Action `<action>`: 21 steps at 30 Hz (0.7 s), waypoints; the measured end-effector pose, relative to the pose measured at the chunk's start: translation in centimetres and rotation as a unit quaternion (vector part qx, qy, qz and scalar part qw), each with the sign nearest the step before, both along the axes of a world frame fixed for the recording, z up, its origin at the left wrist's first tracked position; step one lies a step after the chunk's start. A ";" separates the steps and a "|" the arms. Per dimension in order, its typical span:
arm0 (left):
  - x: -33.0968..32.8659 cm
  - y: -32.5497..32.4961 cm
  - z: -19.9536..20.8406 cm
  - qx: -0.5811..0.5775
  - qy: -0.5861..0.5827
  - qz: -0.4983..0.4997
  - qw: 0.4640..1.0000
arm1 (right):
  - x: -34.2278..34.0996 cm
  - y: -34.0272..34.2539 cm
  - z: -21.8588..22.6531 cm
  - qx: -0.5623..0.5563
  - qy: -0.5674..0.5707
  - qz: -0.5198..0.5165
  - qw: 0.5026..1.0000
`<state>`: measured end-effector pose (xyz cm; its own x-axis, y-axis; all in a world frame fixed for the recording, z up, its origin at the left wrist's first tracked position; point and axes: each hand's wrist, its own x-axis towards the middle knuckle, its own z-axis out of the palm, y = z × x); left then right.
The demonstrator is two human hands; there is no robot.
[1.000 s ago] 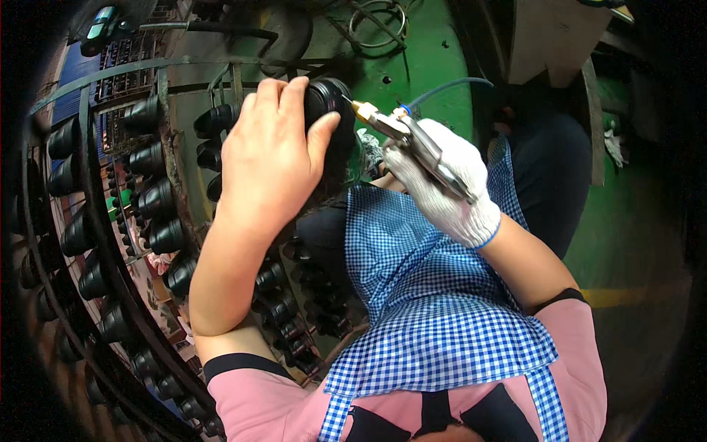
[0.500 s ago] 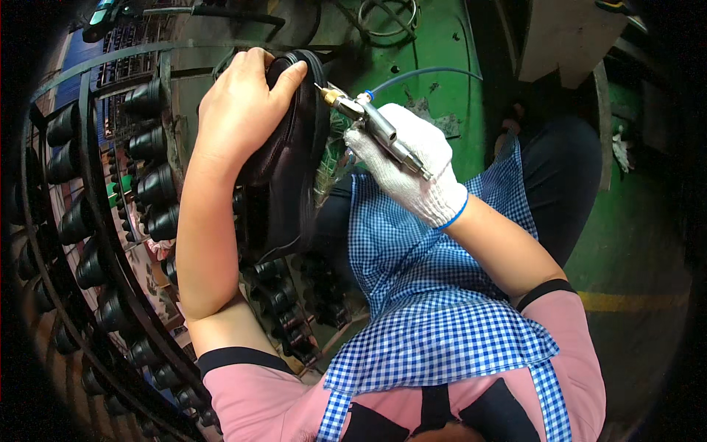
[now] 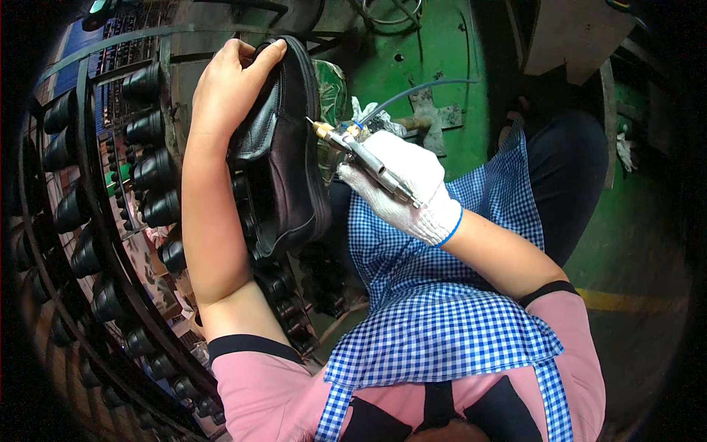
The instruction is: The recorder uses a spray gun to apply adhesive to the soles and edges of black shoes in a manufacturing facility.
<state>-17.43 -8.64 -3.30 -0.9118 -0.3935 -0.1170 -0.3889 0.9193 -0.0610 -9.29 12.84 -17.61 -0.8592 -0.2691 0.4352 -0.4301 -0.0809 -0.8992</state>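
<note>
A black leather shoe (image 3: 294,155) hangs lengthwise from my bare left hand (image 3: 227,88), whose thumb and fingers are closed on its far end. Its upper and the dark sole edge show. Wearing a white knit glove, my right hand (image 3: 412,180) grips a small metal spray gun (image 3: 375,166) with a brass nozzle. The nozzle's thin tip points at the side of the shoe, touching it or very close; I cannot tell which. A blue air hose (image 3: 412,90) runs from the gun off to the right.
On the left stands a metal rack (image 3: 87,147) with rows of black shoes (image 3: 151,169). Ahead, the green floor (image 3: 412,59) carries a grey metal cross-shaped base (image 3: 434,118). A grey panel (image 3: 563,37) stands at the far right. My checked apron (image 3: 442,324) covers my lap.
The shoe has turned in my left hand, showing more of its upper and side. My right hand and the spray gun have shifted slightly left and nearer, with the nozzle lower along the shoe.
</note>
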 end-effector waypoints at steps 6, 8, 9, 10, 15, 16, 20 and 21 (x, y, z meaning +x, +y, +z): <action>0.6 -0.5 -0.4 -0.010 0.037 0.005 0.999 | 0.7 0.4 0.3 0.018 -0.016 0.027 0.999; 0.5 -0.7 -0.4 -0.007 0.038 0.017 0.999 | 0.8 0.6 0.5 0.024 -0.021 0.034 0.999; 0.6 -0.7 -0.4 -0.007 0.038 0.019 0.999 | 0.9 0.8 0.7 0.029 -0.025 0.043 0.998; 0.5 -0.7 -0.5 -0.009 0.039 0.021 0.999 | 0.9 1.0 0.8 0.033 -0.029 0.053 0.998; 0.4 -1.2 -0.6 -0.008 0.038 0.027 0.999 | 1.6 1.4 1.1 0.080 -0.026 0.067 0.994; 0.3 -1.1 -0.6 -0.011 0.039 0.029 0.999 | 1.7 1.6 1.2 0.108 -0.029 0.081 0.990; 0.4 -1.3 -0.6 -0.014 0.037 0.031 0.999 | 2.5 2.5 1.3 0.070 -0.059 0.093 0.991; 0.4 -1.5 -0.7 -0.013 0.037 0.033 0.999 | 2.4 2.9 1.6 0.076 -0.046 0.102 0.991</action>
